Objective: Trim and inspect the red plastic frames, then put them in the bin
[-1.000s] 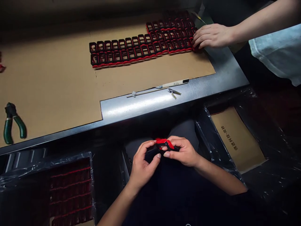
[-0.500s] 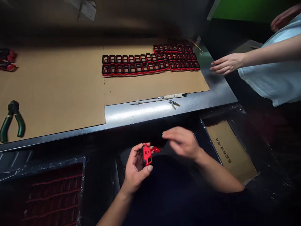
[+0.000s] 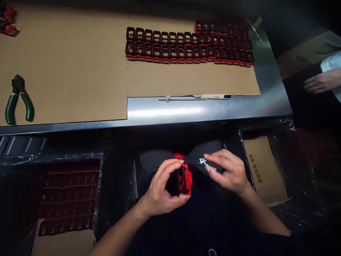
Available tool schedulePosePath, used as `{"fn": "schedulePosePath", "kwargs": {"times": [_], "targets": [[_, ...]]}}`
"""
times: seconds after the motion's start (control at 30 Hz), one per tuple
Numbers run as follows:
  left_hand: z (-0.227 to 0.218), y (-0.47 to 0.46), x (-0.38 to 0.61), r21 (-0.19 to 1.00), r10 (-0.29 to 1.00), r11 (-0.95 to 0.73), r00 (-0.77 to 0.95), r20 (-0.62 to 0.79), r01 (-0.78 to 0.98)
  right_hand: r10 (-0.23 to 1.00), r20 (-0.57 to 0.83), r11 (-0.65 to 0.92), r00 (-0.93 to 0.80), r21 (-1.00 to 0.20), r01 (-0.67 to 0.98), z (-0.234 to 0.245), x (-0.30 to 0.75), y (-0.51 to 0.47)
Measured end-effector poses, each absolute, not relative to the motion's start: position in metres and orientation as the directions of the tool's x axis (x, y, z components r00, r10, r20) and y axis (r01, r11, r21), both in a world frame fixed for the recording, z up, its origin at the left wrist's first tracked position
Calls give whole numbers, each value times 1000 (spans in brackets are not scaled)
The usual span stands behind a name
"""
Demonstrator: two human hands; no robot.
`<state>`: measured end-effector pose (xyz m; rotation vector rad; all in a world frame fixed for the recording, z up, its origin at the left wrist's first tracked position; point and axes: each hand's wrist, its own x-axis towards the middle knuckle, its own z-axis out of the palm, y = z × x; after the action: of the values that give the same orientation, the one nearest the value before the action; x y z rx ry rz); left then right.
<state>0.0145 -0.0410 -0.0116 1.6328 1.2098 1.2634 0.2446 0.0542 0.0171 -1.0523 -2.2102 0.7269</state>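
Note:
My left hand (image 3: 161, 189) is shut around a red-and-black plastic frame (image 3: 185, 179), which stands upright in front of me, low over my lap. A black fabric strap (image 3: 204, 163) with a white logo runs from that frame to the right. My right hand (image 3: 228, 171) pinches the strap between thumb and fingers. Part of the frame is hidden behind my left fingers. Many similar frames (image 3: 186, 44) lie in double rows on the cardboard sheet (image 3: 74, 89), out of reach of both hands.
Green-handled pliers (image 3: 19, 100) lie on the cardboard at left. A marker labelled A55 (image 3: 215, 96) lies on the steel table edge (image 3: 165, 112). Stacked frames fill a plastic-wrapped box (image 3: 69, 199) at lower left. A co-worker's hand (image 3: 322, 81) is at far right.
My right hand has come down from above and taken the strap. The frame has turned in my left hand. The co-worker's hand has moved away to the right.

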Motion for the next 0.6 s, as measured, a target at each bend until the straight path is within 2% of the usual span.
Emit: {"fn": "schedulePosePath", "kwargs": {"times": [0.07,0.13,0.4,0.6], "targets": [[-12,-38,14,921,949,-314,111,295,233,758,310,577,-573,-728,370,22,246,25],[-14,-35,15,914,938,-340,153,312,223,741,340,588,-579,-744,317,23,245,9],[-15,-33,16,909,930,-352,189,314,224,655,407,701,-636,-641,312,25,237,13],[-16,-37,16,909,936,-347,149,319,232,620,433,723,-655,-638,263,24,233,14]]}}
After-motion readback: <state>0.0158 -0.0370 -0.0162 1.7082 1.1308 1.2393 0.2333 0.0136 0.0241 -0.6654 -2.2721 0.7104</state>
